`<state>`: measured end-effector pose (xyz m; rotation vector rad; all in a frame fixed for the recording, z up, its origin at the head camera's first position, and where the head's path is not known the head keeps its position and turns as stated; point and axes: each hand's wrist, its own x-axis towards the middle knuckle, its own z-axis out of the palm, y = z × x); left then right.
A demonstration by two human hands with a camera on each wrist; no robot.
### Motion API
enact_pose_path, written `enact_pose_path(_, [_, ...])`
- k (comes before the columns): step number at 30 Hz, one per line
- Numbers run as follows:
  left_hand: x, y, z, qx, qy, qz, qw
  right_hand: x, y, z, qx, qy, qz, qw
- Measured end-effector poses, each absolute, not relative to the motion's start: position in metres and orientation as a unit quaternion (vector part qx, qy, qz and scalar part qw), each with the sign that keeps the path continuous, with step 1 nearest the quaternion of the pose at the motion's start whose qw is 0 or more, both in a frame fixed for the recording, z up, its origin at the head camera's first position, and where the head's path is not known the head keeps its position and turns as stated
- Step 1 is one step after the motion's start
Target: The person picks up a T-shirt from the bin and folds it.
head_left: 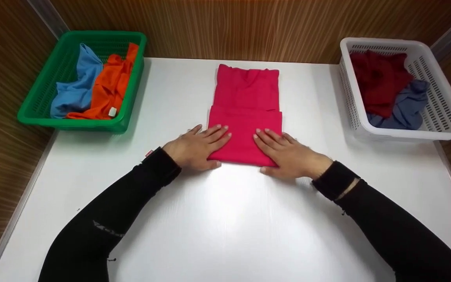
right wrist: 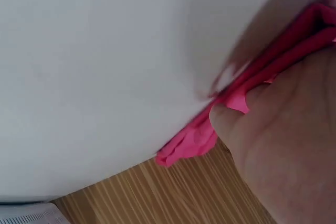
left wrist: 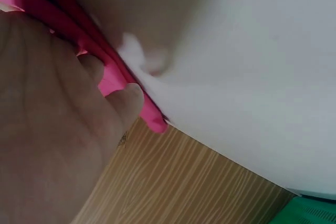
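A bright pink garment (head_left: 245,121), folded into a narrow strip with its near part doubled over, lies on the white table in the head view. My left hand (head_left: 200,149) rests flat on its left near edge, fingers spread over the cloth. On the opposite side my right hand (head_left: 288,154) presses the right near edge the same way. Both thumbs lie by the near fold. The left wrist view shows the layered pink edge (left wrist: 113,69) beside the left hand's fingers. Similar folded layers (right wrist: 194,137) appear under the right hand in the right wrist view.
A green basket (head_left: 82,124) at the back left holds blue cloth (head_left: 76,86) and orange cloth (head_left: 112,82). At the back right, a white basket (head_left: 417,135) contains dark red cloth (head_left: 378,82) and grey-blue cloth (head_left: 407,107). Wood-grain panels (head_left: 241,31) border the white table (head_left: 229,235).
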<state>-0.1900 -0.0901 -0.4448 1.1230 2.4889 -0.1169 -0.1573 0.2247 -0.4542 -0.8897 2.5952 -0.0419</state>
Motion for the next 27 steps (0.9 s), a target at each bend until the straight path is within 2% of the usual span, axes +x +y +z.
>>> enact_pose_path(8, [-0.188,-0.092,-0.441,0.408,0.894,-0.085,0.163,-0.154,0.222,-0.449,-0.32,0.935,0.032,0.152])
enact_pose_path(13, [-0.194,-0.096,-0.425,0.395,0.905,-0.042,0.153,-0.162,0.228,-0.43,-0.308,0.944,0.004,0.118])
enact_pose_path(16, [-0.199,-0.097,-0.416,0.384,0.916,0.017,0.11,-0.169,0.234,-0.418,-0.288,0.954,-0.03,0.08])
enact_pose_path(22, [-0.207,-0.097,-0.399,0.361,0.921,0.145,-0.023,-0.183,0.243,-0.4,-0.235,0.964,-0.123,-0.028])
enact_pose_path(27, [-0.206,-0.096,-0.39,0.351,0.902,0.242,-0.066,-0.186,0.244,-0.392,-0.235,0.937,-0.236,-0.105])
